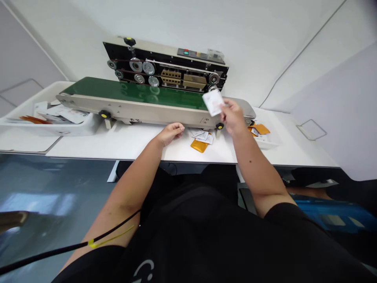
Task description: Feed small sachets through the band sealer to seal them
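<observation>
The right hand (232, 116) reaches out at one o'clock, fingers pinching a white packet (213, 102) above the green belt (132, 91). The left hand (171, 133) rests at twelve on the table (132, 143), fingers curled loosely, gripping nothing, beside loose packets (202, 137).

Bench surroundings

A white tray (44, 127) of loose packets sits left on the white table (123, 143); blue crate (330, 214) lies below right.

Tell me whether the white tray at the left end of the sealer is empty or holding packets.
Holding packets: the white tray has white and orange packets piled inside.
</observation>
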